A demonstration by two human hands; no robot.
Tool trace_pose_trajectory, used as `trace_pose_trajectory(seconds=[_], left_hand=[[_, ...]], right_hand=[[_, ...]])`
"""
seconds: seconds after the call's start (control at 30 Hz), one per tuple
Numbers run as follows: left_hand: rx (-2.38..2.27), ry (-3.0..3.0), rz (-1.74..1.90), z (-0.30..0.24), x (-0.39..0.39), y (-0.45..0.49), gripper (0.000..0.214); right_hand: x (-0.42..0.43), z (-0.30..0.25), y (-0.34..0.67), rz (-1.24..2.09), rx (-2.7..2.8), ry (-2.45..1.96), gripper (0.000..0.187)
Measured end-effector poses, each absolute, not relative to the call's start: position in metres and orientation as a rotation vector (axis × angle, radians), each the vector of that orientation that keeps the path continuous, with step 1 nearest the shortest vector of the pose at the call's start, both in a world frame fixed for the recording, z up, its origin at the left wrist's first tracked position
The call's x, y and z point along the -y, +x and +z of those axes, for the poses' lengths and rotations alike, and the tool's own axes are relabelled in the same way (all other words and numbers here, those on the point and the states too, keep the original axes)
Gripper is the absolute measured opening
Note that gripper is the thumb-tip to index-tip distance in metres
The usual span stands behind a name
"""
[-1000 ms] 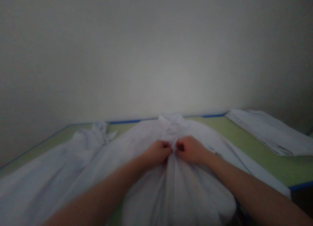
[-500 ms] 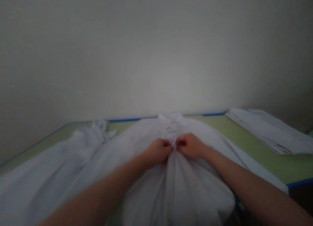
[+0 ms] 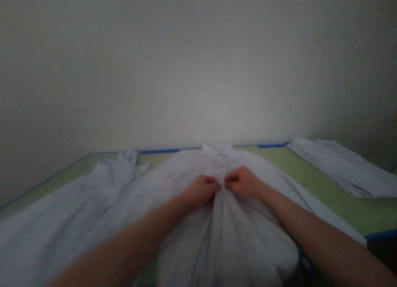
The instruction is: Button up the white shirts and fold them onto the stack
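A white collared shirt [image 3: 248, 233] lies spread on the green table, its collar at the far edge and its lower part toward me. My left hand [image 3: 203, 190] pinches the front placket a little below the collar. Close beside it on the right, my right hand [image 3: 243, 182] grips the same strip of cloth between thumb and fingers. The fabric is gathered into folds that run down from both hands. Any button between the fingertips is too small and blurred to make out.
On the left lies another crumpled white garment [image 3: 107, 179], partly against the shirt. A stack of folded white cloth [image 3: 344, 167] rests at the right. The green table [image 3: 350, 212] has blue edging and stands against a pale wall [image 3: 198, 72].
Both hands stay at the placket, with only a slight shift of the right hand's fingers. The shirt and the other cloths look almost the same.
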State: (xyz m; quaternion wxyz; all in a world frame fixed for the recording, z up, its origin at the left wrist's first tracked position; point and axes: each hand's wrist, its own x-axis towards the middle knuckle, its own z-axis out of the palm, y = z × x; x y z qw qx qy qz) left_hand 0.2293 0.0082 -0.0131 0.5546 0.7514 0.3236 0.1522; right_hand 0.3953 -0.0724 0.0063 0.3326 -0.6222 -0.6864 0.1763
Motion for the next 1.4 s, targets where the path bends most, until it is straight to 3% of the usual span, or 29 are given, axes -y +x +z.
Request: trace_pose_trajectory(seconds=[1.13, 1.3, 1.4], left_hand=[[-0.773, 1.708, 0.39, -0.012, -0.006, 0.227, 0.014], [-0.769, 1.684, 0.38, -0.01, -0.004, 0.226, 0.015], [-0.74, 1.673, 0.363, -0.009, -0.004, 0.225, 0.015]], right_hand=[[0.074, 0.006, 0.396, 0.5, 1.816, -1.598, 0.015], [0.077, 0.013, 0.397, 0.66, 1.946, -1.413, 0.024], [0.079, 0.016, 0.398, 0.587, 2.005, -1.41, 0.022]])
